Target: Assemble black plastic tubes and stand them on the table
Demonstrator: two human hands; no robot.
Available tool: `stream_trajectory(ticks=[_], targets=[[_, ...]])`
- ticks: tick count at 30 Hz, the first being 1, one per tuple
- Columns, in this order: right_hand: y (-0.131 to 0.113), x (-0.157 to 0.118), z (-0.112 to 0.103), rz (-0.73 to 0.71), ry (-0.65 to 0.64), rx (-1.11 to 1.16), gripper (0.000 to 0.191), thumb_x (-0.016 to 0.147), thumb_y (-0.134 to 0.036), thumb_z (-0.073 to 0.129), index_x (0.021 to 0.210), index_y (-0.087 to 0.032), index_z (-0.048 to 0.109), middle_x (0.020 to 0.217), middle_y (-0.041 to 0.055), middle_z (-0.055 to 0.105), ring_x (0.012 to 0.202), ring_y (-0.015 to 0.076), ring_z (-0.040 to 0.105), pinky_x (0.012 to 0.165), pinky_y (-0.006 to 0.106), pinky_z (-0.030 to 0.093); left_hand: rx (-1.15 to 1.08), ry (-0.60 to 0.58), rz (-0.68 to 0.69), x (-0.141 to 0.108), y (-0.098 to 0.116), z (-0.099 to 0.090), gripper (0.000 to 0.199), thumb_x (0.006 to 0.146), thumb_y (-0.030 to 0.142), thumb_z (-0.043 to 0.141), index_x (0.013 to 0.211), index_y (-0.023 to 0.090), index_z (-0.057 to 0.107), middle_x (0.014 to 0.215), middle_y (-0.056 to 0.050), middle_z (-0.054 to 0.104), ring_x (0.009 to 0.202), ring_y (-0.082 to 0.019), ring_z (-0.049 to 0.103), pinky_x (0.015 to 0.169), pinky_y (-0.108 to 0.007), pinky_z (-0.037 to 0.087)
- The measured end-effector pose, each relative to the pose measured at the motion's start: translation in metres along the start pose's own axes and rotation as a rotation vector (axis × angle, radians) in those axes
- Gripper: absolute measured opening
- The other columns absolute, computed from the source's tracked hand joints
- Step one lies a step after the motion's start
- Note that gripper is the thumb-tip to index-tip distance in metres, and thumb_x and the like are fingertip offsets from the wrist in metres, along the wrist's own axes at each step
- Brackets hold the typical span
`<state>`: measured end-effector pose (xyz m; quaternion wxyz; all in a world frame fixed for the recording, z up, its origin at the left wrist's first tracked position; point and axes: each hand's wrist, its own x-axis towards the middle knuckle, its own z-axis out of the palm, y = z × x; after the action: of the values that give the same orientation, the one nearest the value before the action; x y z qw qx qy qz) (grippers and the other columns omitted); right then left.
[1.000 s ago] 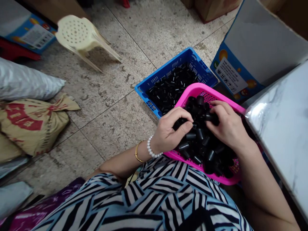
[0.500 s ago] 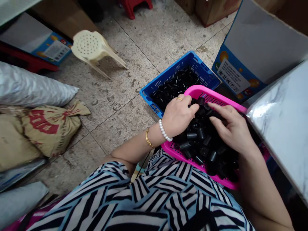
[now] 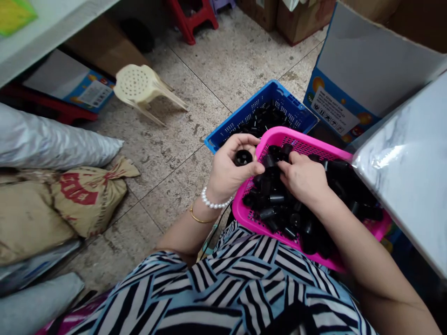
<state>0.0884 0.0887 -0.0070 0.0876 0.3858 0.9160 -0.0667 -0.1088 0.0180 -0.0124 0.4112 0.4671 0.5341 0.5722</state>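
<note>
Left hand (image 3: 227, 170) curled round a black tube (image 3: 243, 158), right hand (image 3: 307, 179) down in the pink basket (image 3: 303, 137)

In the head view, the left hand is partly closed, thumb and fingers round the tube, its round end turned up, just beside the basket's rim. The right hand has its fingers bent among the loose tubes (image 3: 268, 212); whether it has hold of one, I cannot tell. The rest of the pile lies jumbled beneath and around it.

A light fingertip hold should do for these smooth-looking pieces. Turning the open end toward the eyes would help, as black on black hides the detail. Best to pick from the top of the heap and not dig.

Beyond the basket sits a blue crate (image 3: 240, 110) with more black pieces, its near side partly covered. A tall carton (image 3: 370, 74) and a marbled surface (image 3: 412, 181) crowd the right side, so that elbow may have little room. The pearl bracelet (image 3: 213, 200) could snag on the rim. A cream stool (image 3: 134, 83) stands well apart on the floor.
</note>
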Motion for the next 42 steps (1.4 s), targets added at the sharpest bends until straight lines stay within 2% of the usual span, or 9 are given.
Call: stream_trajectory(ticks=[4, 11, 16, 22, 28, 31, 34, 39, 42], targets=[[0.015, -0.002, 0.0, -0.024, 0.049, 0.113, 0.023, 0.099, -0.035, 0.057, 0.108, -0.024, 0.075, 0.102, 0.0086, 0.069, 0.088, 0.0226, 0.065, 0.06, 0.03, 0.038, -0.055, 0.013, -0.118, -0.02, -0.003, 0.001, 0.048, 0.077, 0.034, 0.09, 0.12, 0.022, 0.071, 0.079, 0.003, 0.057, 0.069, -0.009, 0.056, 0.067, -0.023, 0.05], [0.049, -0.031, 0.008, 0.039, 0.271, 0.273, 0.026, 0.1, -0.034, 0.058, 0.113, -0.028, 0.079, 0.101, 0.0036, 0.072, 0.084, 0.0176, 0.067, 0.065, 0.029, 0.044, 0.268, 0.002, 0.172, -0.027, 0.015, 0.022, 0.027, 0.087, 0.016, 0.073, 0.114, 0.018, 0.076, 0.096, -0.005, 0.071, 0.086, -0.014, 0.067, 0.084, -0.031, 0.056], [0.042, -0.029, -0.003, 0.037, 0.384, 0.339, 0.03, 0.102, -0.04, 0.056, 0.108, -0.027, 0.082, 0.1, 0.0067, 0.072, 0.084, 0.0187, 0.068, 0.066, 0.03, 0.048, 0.326, 0.181, 0.189, -0.023, 0.012, 0.025, 0.008, 0.086, 0.023, 0.079, 0.091, 0.017, 0.076, 0.086, -0.003, 0.073, 0.08, -0.014, 0.067, 0.082, -0.03, 0.055], [-0.013, 0.008, -0.013, 0.133, 0.081, 0.178, 0.052, 0.094, -0.065, 0.057, 0.086, -0.019, 0.078, 0.083, 0.0111, 0.075, 0.071, 0.0242, 0.069, 0.059, 0.032, 0.041, 0.347, 0.183, 0.112, -0.026, 0.009, 0.02, 0.015, 0.086, 0.03, 0.081, 0.091, 0.017, 0.075, 0.084, -0.002, 0.077, 0.076, -0.013, 0.07, 0.077, -0.027, 0.057], [-0.011, -0.01, -0.008, 0.155, 0.2, 0.312, 0.029, 0.091, -0.049, 0.064, 0.086, -0.022, 0.075, 0.08, 0.0036, 0.073, 0.07, 0.019, 0.068, 0.06, 0.03, 0.041, 0.322, 0.08, 0.066, -0.027, 0.016, 0.016, 0.031, 0.089, 0.029, 0.076, 0.118, 0.017, 0.075, 0.103, -0.008, 0.08, 0.09, -0.017, 0.075, 0.092, -0.034, 0.061], [-0.01, -0.038, -0.009, 0.091, 0.347, 0.373, 0.029, 0.094, -0.044, 0.062, 0.107, -0.02, 0.073, 0.089, 0.0063, 0.072, 0.08, 0.0213, 0.069, 0.069, 0.032, 0.05, 0.275, -0.009, -0.021, -0.028, 0.021, 0.024, 0.046, 0.085, 0.036, 0.082, 0.126, 0.016, 0.073, 0.116, -0.011, 0.08, 0.099, -0.022, 0.077, 0.096, -0.037, 0.061], [-0.009, -0.059, -0.012, -0.04, 0.272, 0.565, 0.038, 0.093, -0.03, 0.061, 0.128, -0.017, 0.06, 0.114, 0.0125, 0.067, 0.102, 0.0251, 0.067, 0.086, 0.037, 0.057, 0.275, -0.089, -0.032, -0.028, 0.021, 0.032, 0.045, 0.083, 0.032, 0.083, 0.124, 0.017, 0.074, 0.117, -0.009, 0.08, 0.103, -0.022, 0.077, 0.098, -0.036, 0.061], [0.011, -0.08, -0.025, 0.087, 0.306, 0.941, 0.033, 0.096, -0.021, 0.061, 0.129, -0.025, 0.063, 0.124, 0.0087, 0.063, 0.118, 0.0236, 0.064, 0.107, 0.044, 0.053, 0.225, -0.198, 0.181, -0.027, 0.013, 0.033, 0.037, 0.09, 0.02, 0.074, 0.127, 0.017, 0.073, 0.117, -0.009, 0.078, 0.107, -0.018, 0.074, 0.101, -0.032, 0.058], [0.012, -0.087, -0.029, 0.171, 0.41, 1.205, 0.058, 0.094, -0.023, 0.071, 0.147, -0.032, 0.052, 0.124, 0.0056, 0.068, 0.112, 0.0226, 0.071, 0.099, 0.042, 0.06, 0.257, -0.274, 0.247, -0.028, 0.012, 0.032, 0.058, 0.088, 0.03, 0.08, 0.142, 0.019, 0.063, 0.11, -0.008, 0.075, 0.101, -0.017, 0.071, 0.095, -0.031, 0.059]])
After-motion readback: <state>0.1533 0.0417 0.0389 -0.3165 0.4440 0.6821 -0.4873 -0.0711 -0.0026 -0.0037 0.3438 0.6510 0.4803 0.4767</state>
